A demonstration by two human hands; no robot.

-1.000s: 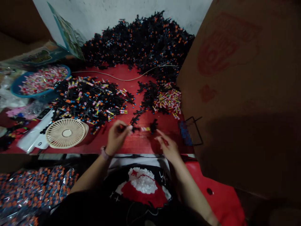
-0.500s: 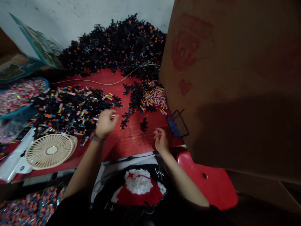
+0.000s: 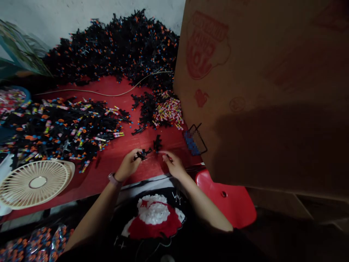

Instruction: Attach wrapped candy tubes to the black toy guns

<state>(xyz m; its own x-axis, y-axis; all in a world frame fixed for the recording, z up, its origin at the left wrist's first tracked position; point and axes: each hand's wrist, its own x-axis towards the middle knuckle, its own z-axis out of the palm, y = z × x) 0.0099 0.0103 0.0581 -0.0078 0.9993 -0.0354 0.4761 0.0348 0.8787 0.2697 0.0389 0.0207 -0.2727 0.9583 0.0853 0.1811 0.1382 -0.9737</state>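
1. A small black plastic piece [image 3: 143,155] is pinched in the grip of the left hand [image 3: 127,165], just above the red table [image 3: 109,160], at lower centre.
2. The right hand [image 3: 174,165] is held just beside that piece, with its fingers drawn together; whether anything is held in that grip cannot be told.
3. A second black piece [image 3: 157,143] is lying on the table just ahead of the hands.
4. A spread pile of black pieces [image 3: 62,131] mixed with colourful wrapped sticks is placed to the left.
5. A large black heap [image 3: 114,47] is banked against the wall [image 3: 35,18] at top centre.
6. A small cluster of wrapped sticks [image 3: 167,112] is lying beside a cardboard box [image 3: 259,91], which fills the right side.
7. A cream fan [image 3: 34,183] is seen at lower left, and a red stool [image 3: 226,200] at lower right.
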